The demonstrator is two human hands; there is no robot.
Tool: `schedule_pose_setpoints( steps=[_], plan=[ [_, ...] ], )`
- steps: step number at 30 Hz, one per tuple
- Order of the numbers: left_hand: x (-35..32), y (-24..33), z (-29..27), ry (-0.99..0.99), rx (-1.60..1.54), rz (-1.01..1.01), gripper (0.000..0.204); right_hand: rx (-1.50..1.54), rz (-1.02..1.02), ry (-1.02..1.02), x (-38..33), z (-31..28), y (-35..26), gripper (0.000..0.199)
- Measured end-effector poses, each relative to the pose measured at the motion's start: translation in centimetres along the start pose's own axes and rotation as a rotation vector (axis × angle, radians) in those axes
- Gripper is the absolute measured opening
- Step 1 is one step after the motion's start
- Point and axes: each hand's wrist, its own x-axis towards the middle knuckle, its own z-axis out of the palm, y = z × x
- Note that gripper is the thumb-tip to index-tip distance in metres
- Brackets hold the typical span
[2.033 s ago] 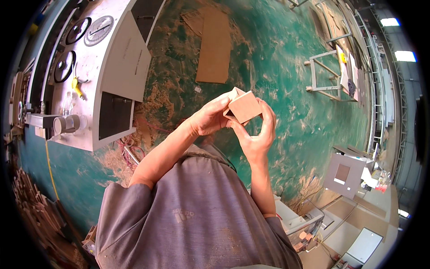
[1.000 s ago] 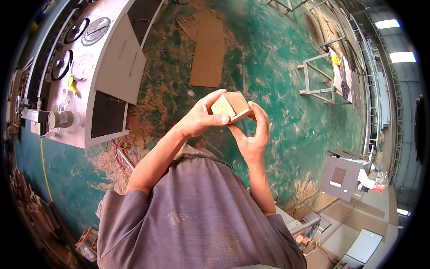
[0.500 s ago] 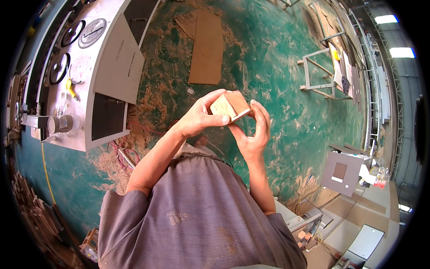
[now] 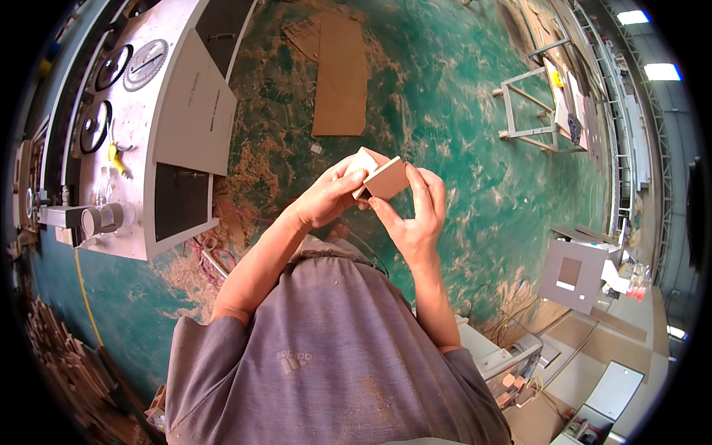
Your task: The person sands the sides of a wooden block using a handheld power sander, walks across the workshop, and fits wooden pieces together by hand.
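Note:
In front of my waist, both hands hold small pale wooden pieces. My left hand (image 4: 326, 196) is closed around a light wooden block (image 4: 365, 159), thumb pressed on its near side. A flat, squarish wooden piece (image 4: 388, 179) stands tilted at the block's right. My right hand (image 4: 420, 222) pinches this flat piece between the thumb at its lower edge and the fingers at its right edge. The two pieces overlap in view; whether they are joined cannot be made out. My left fingertips are partly hidden behind the wood.
At left stands a white machine bench (image 4: 189, 122) carrying toothed discs (image 4: 145, 65) and a yellow air gun (image 4: 116, 159). A brown board (image 4: 341, 81) lies on the green, sawdust-strewn floor (image 4: 430, 81). A metal frame stand (image 4: 530, 111) is at right, with a grey panel (image 4: 571, 274) nearer.
The wood has been turned in my hands: a flat face now shows at right, angled up, where the block's top showed before. My right fingers have shifted along its edge.

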Motion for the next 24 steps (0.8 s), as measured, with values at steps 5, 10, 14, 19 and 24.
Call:
schedule_pose_setpoints(
  steps=[5,10,14,19,24],
  plan=[
    [0.2,-0.5,-0.7,-0.008,-0.027,-0.04,0.062,0.025,0.011,-0.011,0.1,0.1,0.3,0.073],
    [0.2,-0.1,-0.4,0.016,-0.059,-0.082,0.049,0.01,-0.003,-0.053,0.1,0.1,0.1,0.071],
    [0.2,0.2,-0.3,0.058,-0.029,-0.123,0.047,0.033,-0.017,-0.065,0.0,0.2,0.5,0.071],
    [0.4,0.1,-0.3,0.072,-0.027,-0.13,0.047,0.026,-0.037,-0.15,0.2,0.1,1.1,0.07],
    [0.4,-0.9,-1.3,0.067,-0.056,-0.148,0.047,0.006,-0.033,-0.202,0.8,0.0,0.5,0.068]
  ],
)
